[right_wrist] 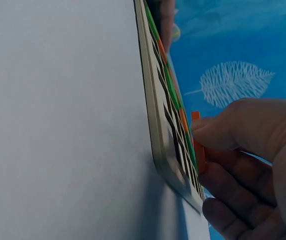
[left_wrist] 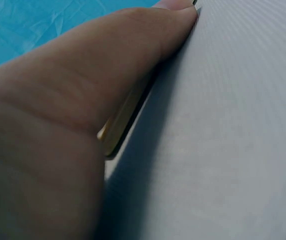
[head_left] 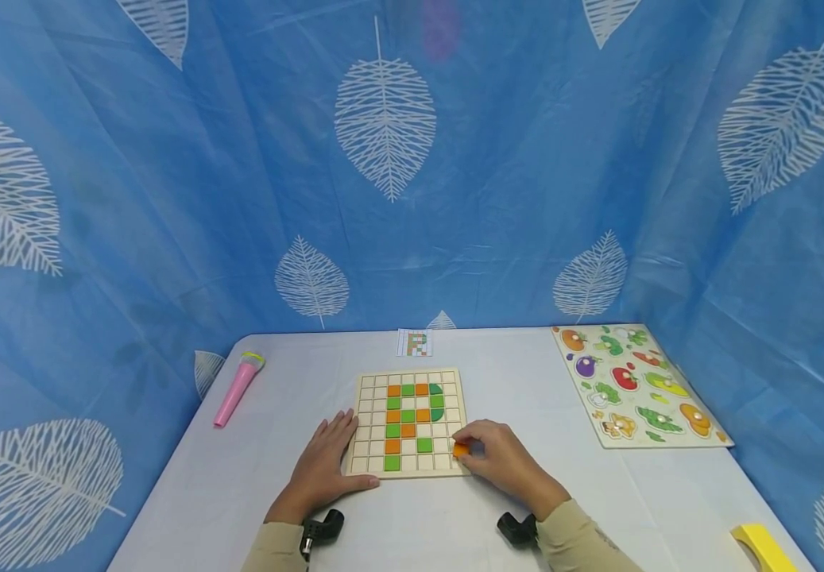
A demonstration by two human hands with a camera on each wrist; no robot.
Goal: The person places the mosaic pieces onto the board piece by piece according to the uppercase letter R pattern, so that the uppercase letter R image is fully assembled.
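A wooden grid board [head_left: 412, 469] lies on the white table, with orange and green tiles set in its squares in the shape of a letter R. My left hand [head_left: 326, 458] rests at the board's left side, its fingers stretched along the edge and the thumb [left_wrist: 133, 35] along the front edge. At the board's right edge my right hand [head_left: 500, 459] pinches an orange square tile [right_wrist: 198, 145] between thumb and fingers, holding it on edge just over the squares. Behind the board lies a small pattern card [head_left: 415, 343] showing a similar coloured figure.
To the left lies a pink toy microphone [head_left: 237, 391]. A vegetable peg puzzle board [head_left: 590, 438] sits at the back right. Near the front right corner is a yellow arched block [head_left: 765, 546]. A blue leaf-print curtain [head_left: 483, 238] hangs behind the table [head_left: 526, 373].
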